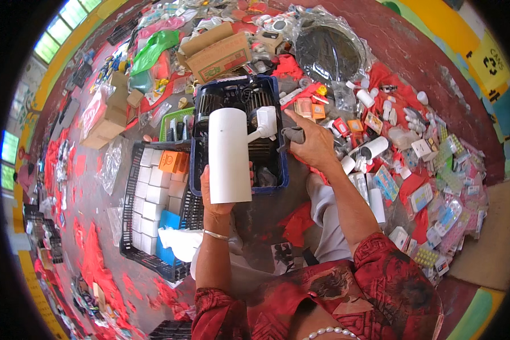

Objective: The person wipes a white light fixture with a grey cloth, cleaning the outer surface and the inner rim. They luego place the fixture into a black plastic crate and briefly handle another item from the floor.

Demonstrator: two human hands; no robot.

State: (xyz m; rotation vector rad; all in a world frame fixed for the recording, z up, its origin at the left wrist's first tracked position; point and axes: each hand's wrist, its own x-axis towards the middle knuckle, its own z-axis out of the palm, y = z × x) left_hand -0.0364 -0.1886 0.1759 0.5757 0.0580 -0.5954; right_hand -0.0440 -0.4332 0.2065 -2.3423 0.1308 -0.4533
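Observation:
My left hand point(216, 199) grips a white cylindrical lamp housing point(229, 154) with a short white bracket arm point(264, 126) at its upper right, holding it upright over a dark blue plastic crate point(195, 164). My right hand point(312, 144) rests on the crate's right rim, its fingers closed on a small grey cloth point(291, 136). Inside the crate lie black round fan-like parts point(209, 103).
A black crate point(131, 249) of small white and orange boxes stands left of the blue one. A cardboard box point(219, 55) and a black round tray in plastic wrap point(329, 52) lie beyond. Many small bulbs, boxes and blister packs point(436, 198) cover the floor at right.

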